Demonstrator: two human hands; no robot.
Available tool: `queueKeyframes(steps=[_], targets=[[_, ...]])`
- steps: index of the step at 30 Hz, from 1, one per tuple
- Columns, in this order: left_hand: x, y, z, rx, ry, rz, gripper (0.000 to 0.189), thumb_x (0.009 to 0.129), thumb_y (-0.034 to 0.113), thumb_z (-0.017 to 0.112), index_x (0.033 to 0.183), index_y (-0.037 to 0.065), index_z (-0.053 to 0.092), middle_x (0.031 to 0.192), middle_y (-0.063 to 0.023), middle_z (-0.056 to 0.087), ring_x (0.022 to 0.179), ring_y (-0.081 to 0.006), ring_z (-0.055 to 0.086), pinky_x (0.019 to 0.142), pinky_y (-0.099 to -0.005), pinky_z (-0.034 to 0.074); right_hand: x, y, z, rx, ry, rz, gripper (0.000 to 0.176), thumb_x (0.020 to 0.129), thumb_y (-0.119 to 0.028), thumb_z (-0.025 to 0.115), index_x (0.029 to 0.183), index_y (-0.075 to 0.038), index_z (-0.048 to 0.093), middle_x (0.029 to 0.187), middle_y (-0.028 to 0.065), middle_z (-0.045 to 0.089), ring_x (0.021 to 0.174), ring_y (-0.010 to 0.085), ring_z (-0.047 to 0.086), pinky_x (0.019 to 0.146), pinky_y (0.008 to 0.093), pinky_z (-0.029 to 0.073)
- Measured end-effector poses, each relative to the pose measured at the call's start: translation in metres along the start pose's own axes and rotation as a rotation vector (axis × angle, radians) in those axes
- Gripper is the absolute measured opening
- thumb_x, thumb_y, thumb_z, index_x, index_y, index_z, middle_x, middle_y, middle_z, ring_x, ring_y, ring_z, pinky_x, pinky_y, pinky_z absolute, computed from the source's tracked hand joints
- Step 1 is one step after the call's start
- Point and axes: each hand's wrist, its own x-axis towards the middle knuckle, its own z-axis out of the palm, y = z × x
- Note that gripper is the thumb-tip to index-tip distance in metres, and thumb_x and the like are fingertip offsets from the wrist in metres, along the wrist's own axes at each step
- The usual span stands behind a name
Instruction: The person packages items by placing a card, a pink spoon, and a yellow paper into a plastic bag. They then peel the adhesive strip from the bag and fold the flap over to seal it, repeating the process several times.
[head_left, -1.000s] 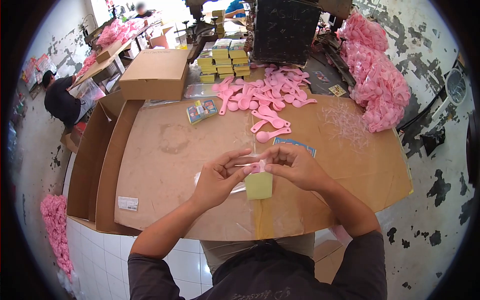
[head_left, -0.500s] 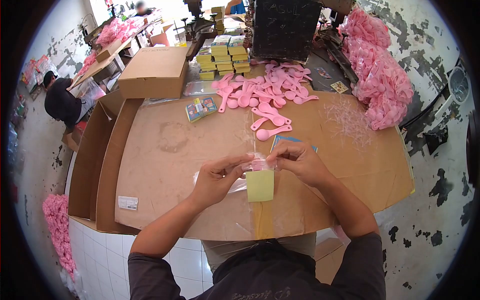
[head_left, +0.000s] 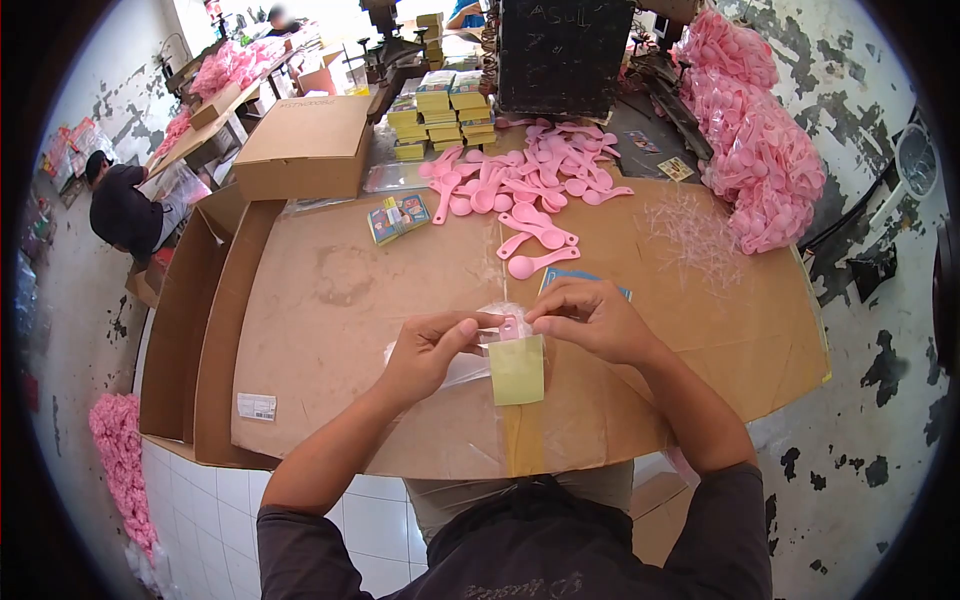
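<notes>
Between my hands is a clear plastic bag (head_left: 497, 316) with a pale yellow-green card (head_left: 517, 371) at its lower part. A pink spoon's handle end (head_left: 510, 327) shows above the card; the rest of the spoon is hidden. My left hand (head_left: 428, 352) pinches the bag's left upper edge between thumb and fingers. On the other side, my right hand (head_left: 590, 318) is closed, thumb against fingers, at the bag's right upper edge. A blue printed card (head_left: 562, 276) lies partly behind my right hand. Under my left hand is more clear plastic (head_left: 465, 370).
Loose pink spoons (head_left: 545, 165) are heaped at the table's back. Behind them stand card stacks (head_left: 437, 110), left of a black machine (head_left: 556, 60). A banded card bundle (head_left: 398, 219), cardboard box (head_left: 300, 150), plastic strips (head_left: 690, 240) and bagged spoons (head_left: 765, 150) surround the work area. Another person (head_left: 128, 208) sits far left.
My fingers have shifted slightly at the bag's top, and the plastic there now stands up more. The pink handle end shows more plainly. The card stays almost in place.
</notes>
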Motion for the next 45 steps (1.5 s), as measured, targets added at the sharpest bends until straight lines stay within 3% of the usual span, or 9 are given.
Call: queueKeyframes(steps=[10, 19, 25, 28, 30, 34, 37, 42, 45], targets=[[0.002, 0.000, 0.008, 0.059, 0.062, -0.097, 0.026, 0.102, 0.007, 0.064, 0.126, -0.001, 0.070, 0.116, -0.0096, 0.074, 0.100, -0.0139, 0.070, 0.084, -0.0295, 0.061, 0.002, 0.008, 0.008, 0.188, 0.011, 0.067, 0.033, 0.095, -0.005, 0.072, 0.126, 0.001, 0.063, 0.104, 0.0042, 0.068, 0.098, 0.0099, 0.065, 0.084, 0.0265, 0.052], [0.003, 0.012, 0.013, -0.084, 0.137, 0.046, 0.033, 0.102, 0.009, 0.064, 0.133, -0.003, 0.062, 0.124, -0.0136, 0.070, 0.110, -0.0175, 0.068, 0.084, -0.0314, 0.061, 0.000, -0.001, 0.003, 0.101, -0.131, 0.146, 0.038, 0.095, -0.001, 0.070, 0.131, 0.000, 0.062, 0.101, 0.0031, 0.066, 0.094, 0.0085, 0.063, 0.082, 0.0264, 0.052], [0.002, 0.011, -0.005, 0.033, -0.081, -0.174, 0.034, 0.099, 0.013, 0.070, 0.129, -0.002, 0.064, 0.113, -0.0096, 0.071, 0.094, -0.0135, 0.070, 0.075, -0.0304, 0.061, 0.006, -0.013, -0.008, 0.104, 0.001, 0.028, 0.034, 0.096, -0.003, 0.068, 0.130, -0.001, 0.065, 0.105, 0.0042, 0.068, 0.094, 0.0086, 0.064, 0.081, 0.0255, 0.052], [0.002, 0.034, -0.032, 0.017, 0.095, -0.138, 0.030, 0.098, 0.011, 0.070, 0.126, 0.000, 0.066, 0.110, -0.0079, 0.071, 0.088, -0.0138, 0.071, 0.071, -0.0296, 0.061, 0.008, -0.011, -0.042, -0.222, 0.186, 0.041, 0.032, 0.096, -0.011, 0.069, 0.126, -0.001, 0.068, 0.110, 0.0080, 0.069, 0.099, 0.0130, 0.066, 0.083, 0.0297, 0.053], [-0.004, 0.039, -0.067, -0.047, 0.332, 0.030, 0.032, 0.102, 0.019, 0.064, 0.129, 0.002, 0.063, 0.116, -0.0065, 0.070, 0.095, -0.0151, 0.070, 0.080, -0.0322, 0.061, 0.003, -0.007, -0.057, -0.474, 0.241, 0.076, 0.033, 0.095, -0.017, 0.070, 0.123, -0.001, 0.069, 0.113, 0.0109, 0.069, 0.103, 0.0185, 0.067, 0.086, 0.0339, 0.053], [-0.010, 0.069, -0.116, -0.372, 1.018, 0.616, 0.043, 0.109, 0.031, 0.048, 0.140, 0.002, 0.053, 0.133, -0.0092, 0.064, 0.124, -0.0179, 0.061, 0.107, -0.0366, 0.049, -0.009, 0.017, -0.070, -0.810, 0.229, 0.063, 0.039, 0.092, -0.026, 0.074, 0.121, 0.000, 0.070, 0.114, 0.0143, 0.067, 0.110, 0.0296, 0.064, 0.094, 0.0403, 0.051], [-0.007, 0.085, -0.096, -0.611, 1.016, 0.684, 0.051, 0.109, 0.033, 0.048, 0.147, 0.000, 0.044, 0.141, -0.0097, 0.059, 0.129, -0.0208, 0.058, 0.104, -0.0350, 0.048, -0.013, 0.027, -0.070, -0.863, 0.172, 0.054, 0.041, 0.090, -0.028, 0.075, 0.120, -0.001, 0.071, 0.113, 0.0147, 0.066, 0.112, 0.0321, 0.062, 0.098, 0.0408, 0.049], [0.012, 0.012, -0.081, 0.235, 0.478, 0.149, 0.041, 0.099, 0.029, 0.066, 0.130, 0.002, 0.064, 0.120, -0.0092, 0.068, 0.111, -0.0188, 0.063, 0.092, -0.0356, 0.050, -0.014, 0.023, -0.068, -0.792, 0.143, 0.118, 0.032, 0.087, -0.021, 0.078, 0.111, -0.001, 0.072, 0.109, 0.0133, 0.066, 0.105, 0.0301, 0.064, 0.094, 0.0398, 0.051], [0.010, 0.005, -0.029, 0.864, 0.143, 0.123, 0.029, 0.089, 0.018, 0.076, 0.116, 0.006, 0.073, 0.103, -0.0078, 0.069, 0.089, -0.0176, 0.063, 0.083, -0.0343, 0.051, -0.012, 0.026, -0.066, -0.628, 0.218, 0.225, 0.023, 0.087, -0.012, 0.078, 0.105, -0.001, 0.071, 0.104, 0.0108, 0.066, 0.097, 0.0256, 0.065, 0.087, 0.0370, 0.053]])
